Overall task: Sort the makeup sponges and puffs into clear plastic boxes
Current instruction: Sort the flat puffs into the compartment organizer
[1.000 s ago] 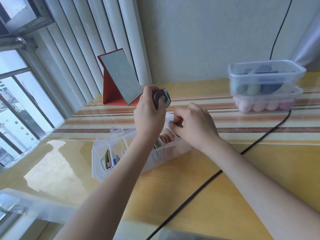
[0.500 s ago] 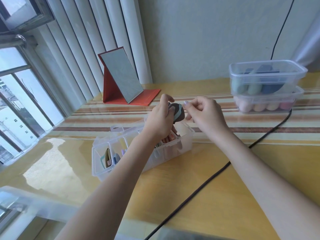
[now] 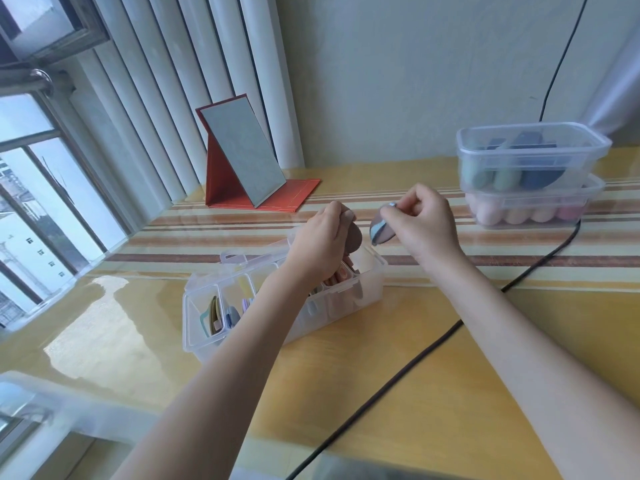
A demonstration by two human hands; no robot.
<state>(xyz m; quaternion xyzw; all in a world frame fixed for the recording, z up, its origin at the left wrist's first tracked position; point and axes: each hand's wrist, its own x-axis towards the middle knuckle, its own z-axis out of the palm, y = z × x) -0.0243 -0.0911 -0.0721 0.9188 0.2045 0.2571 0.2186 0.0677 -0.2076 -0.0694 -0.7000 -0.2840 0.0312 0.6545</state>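
2 hands work above a compartmented clear box (image 3: pixel 221 306) on the yellow tabletop (image 3: pixel 433 393) as I watch through the head camera. At far left, a window (image 3: pixel 31 209) and vertical blinds (image 3: pixel 145 109) frame the scene, and a red folding mirror (image 3: pixel 242 157) stands tilted near the wall. In the box's left compartments, thin flat puffs (image 3: pixel 216 315) stand on edge; pinkish ones (image 3: pixel 341 277) fill a compartment under my left wrist. My left hand (image 3: pixel 320 242) hovers over the box's far end, its fingers curled round a brownish flat puff (image 3: pixel 355 239) that points down toward the compartments. Just beside it, my right hand (image 3: pixel 427 225) pinches a grey puff with a light-blue edge (image 3: pixel 381 230) between thumb and fingertips, holding it in the air above the box's right corner, apart from the brown one. A black cable (image 3: pixel 408 362) runs across the table from the lower edge, passes right of the box and climbs the wall. At far right, 2 clear plastic tubs sit stacked near the wall: the upper tub (image 3: pixel 530 157) holds green and dark-blue sponges, the lower tub (image 3: pixel 533 206) pink and peach ones.
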